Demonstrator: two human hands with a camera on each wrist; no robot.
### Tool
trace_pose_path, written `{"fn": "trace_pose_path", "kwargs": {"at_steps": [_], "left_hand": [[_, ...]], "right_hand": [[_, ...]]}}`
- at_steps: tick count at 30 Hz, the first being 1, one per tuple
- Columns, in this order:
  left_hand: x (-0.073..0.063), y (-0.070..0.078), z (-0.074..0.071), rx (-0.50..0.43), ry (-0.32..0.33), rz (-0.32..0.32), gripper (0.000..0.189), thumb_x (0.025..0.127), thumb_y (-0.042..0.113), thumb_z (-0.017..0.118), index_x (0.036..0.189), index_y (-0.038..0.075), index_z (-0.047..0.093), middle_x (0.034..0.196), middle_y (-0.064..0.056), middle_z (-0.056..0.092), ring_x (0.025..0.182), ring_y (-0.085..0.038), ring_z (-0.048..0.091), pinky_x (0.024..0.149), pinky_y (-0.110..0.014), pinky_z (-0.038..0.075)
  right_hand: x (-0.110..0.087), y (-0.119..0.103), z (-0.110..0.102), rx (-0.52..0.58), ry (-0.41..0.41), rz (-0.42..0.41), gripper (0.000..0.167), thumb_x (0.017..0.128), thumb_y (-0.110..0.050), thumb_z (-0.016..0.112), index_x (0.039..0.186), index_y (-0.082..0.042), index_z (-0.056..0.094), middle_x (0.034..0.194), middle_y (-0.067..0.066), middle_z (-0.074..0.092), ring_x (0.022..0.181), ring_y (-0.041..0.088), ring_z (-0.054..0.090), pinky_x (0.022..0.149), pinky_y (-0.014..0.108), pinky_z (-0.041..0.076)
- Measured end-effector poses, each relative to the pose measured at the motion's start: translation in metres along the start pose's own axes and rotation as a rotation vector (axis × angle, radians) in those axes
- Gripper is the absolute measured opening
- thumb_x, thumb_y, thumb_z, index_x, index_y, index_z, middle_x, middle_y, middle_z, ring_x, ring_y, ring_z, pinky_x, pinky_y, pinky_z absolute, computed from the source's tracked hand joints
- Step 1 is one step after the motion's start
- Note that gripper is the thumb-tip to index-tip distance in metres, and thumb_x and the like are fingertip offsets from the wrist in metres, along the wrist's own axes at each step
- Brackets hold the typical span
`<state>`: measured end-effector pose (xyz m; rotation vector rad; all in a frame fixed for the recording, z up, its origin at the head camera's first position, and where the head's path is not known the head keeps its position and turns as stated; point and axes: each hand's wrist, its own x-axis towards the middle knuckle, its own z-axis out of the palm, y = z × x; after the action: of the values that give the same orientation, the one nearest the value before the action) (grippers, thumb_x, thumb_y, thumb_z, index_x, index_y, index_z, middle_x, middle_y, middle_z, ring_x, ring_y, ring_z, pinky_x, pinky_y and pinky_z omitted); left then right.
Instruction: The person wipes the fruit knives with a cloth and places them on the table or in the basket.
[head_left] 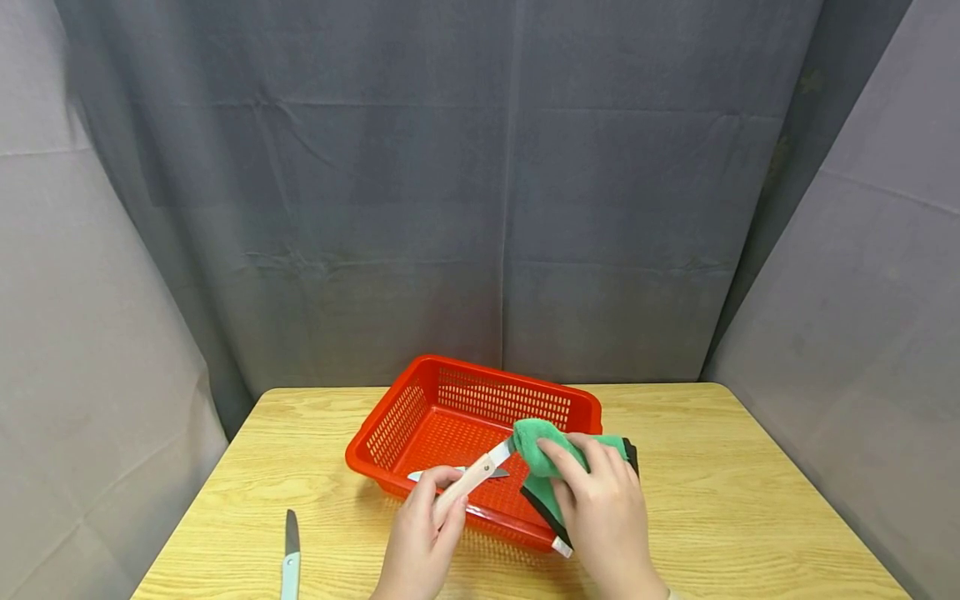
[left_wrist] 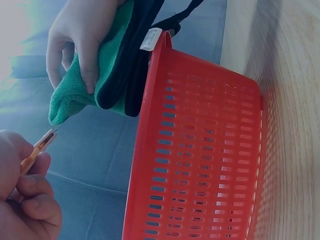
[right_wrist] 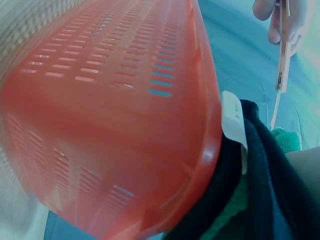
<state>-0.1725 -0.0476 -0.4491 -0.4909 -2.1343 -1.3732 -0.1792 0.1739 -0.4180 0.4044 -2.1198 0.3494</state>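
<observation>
My left hand (head_left: 422,537) grips the pale wooden handle of a folding knife (head_left: 467,487), its blade pointing up to the right. A green cloth (head_left: 542,446) with black edging covers the outer part of that blade. Pinched in my right hand (head_left: 606,508), the cloth hangs over the right side of a red plastic basket (head_left: 517,377). In the right wrist view, the knife's blade (right_wrist: 275,111) runs toward the cloth. Inside the basket lies another knife (head_left: 498,473), partly hidden behind the wooden handle.
On the wooden table (head_left: 720,500), a knife with a pale blue-green handle (head_left: 290,575) lies left of the basket, its dark blade pointing away. A white tag (head_left: 562,547) hangs from the cloth. Grey curtains (head_left: 390,208) close off the back and sides.
</observation>
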Motion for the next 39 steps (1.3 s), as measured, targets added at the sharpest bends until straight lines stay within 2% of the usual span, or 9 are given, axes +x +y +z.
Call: {"fn": "trace_pose_path", "kwargs": {"at_steps": [9,14,20,26,30,34,39], "left_hand": [[0.000,-0.001,0.001,-0.006,0.009,0.004,0.035,0.087,-0.002,0.073,0.116,0.015,0.064,0.097,0.008,0.067,0.067,0.005,0.043,0.062,-0.018,0.042],[0.000,-0.002,0.001,-0.028,0.010,-0.017,0.034,0.088,-0.003,0.072,0.116,0.013,0.064,0.095,0.006,0.067,0.068,0.003,0.046,0.063,-0.019,0.044],[0.001,-0.004,0.001,-0.012,0.022,-0.039,0.033,0.088,-0.003,0.073,0.116,0.012,0.064,0.092,0.007,0.064,0.063,0.005,0.043,0.057,-0.016,0.041],[0.001,-0.004,0.001,-0.031,0.012,-0.072,0.031,0.089,-0.001,0.073,0.115,0.012,0.063,0.094,0.003,0.066,0.061,0.004,0.044,0.056,-0.016,0.041],[0.001,-0.003,0.001,-0.041,0.021,-0.083,0.035,0.086,-0.003,0.075,0.115,0.012,0.063,0.094,0.004,0.065,0.061,0.004,0.045,0.056,-0.018,0.042],[0.002,-0.002,0.002,-0.048,0.031,-0.080,0.040,0.082,-0.007,0.076,0.115,0.011,0.063,0.094,0.006,0.065,0.062,0.004,0.047,0.057,-0.018,0.044],[0.002,-0.001,0.002,-0.047,0.028,-0.096,0.041,0.080,-0.009,0.076,0.114,0.011,0.063,0.095,0.005,0.065,0.061,0.004,0.046,0.056,-0.018,0.043]], "right_hand": [[0.002,0.005,0.000,-0.012,0.038,0.008,0.052,0.071,0.004,0.083,0.116,-0.021,0.076,0.108,0.014,0.070,0.088,0.035,0.065,0.069,0.049,0.055],[0.001,0.006,0.001,-0.016,0.085,0.019,0.052,0.070,0.004,0.080,0.115,-0.022,0.077,0.108,0.015,0.070,0.087,0.037,0.065,0.068,0.050,0.053],[0.002,0.004,-0.001,-0.001,0.116,0.013,0.052,0.071,0.004,0.078,0.115,-0.022,0.076,0.109,0.014,0.070,0.087,0.038,0.065,0.068,0.051,0.053],[0.002,-0.002,-0.004,0.038,0.089,-0.023,0.053,0.070,0.003,0.080,0.117,-0.022,0.076,0.110,0.013,0.071,0.090,0.036,0.066,0.070,0.051,0.055],[0.000,-0.006,-0.005,0.058,0.052,-0.042,0.050,0.072,0.000,0.080,0.117,-0.023,0.075,0.111,0.012,0.071,0.093,0.035,0.066,0.073,0.052,0.055],[0.000,-0.009,-0.004,0.062,0.028,-0.102,0.054,0.069,-0.002,0.087,0.116,-0.024,0.075,0.111,0.011,0.071,0.093,0.032,0.067,0.073,0.049,0.056],[-0.002,-0.011,-0.003,0.081,-0.034,-0.147,0.051,0.072,-0.006,0.087,0.118,-0.025,0.075,0.114,0.009,0.071,0.095,0.030,0.067,0.077,0.047,0.056]]}}
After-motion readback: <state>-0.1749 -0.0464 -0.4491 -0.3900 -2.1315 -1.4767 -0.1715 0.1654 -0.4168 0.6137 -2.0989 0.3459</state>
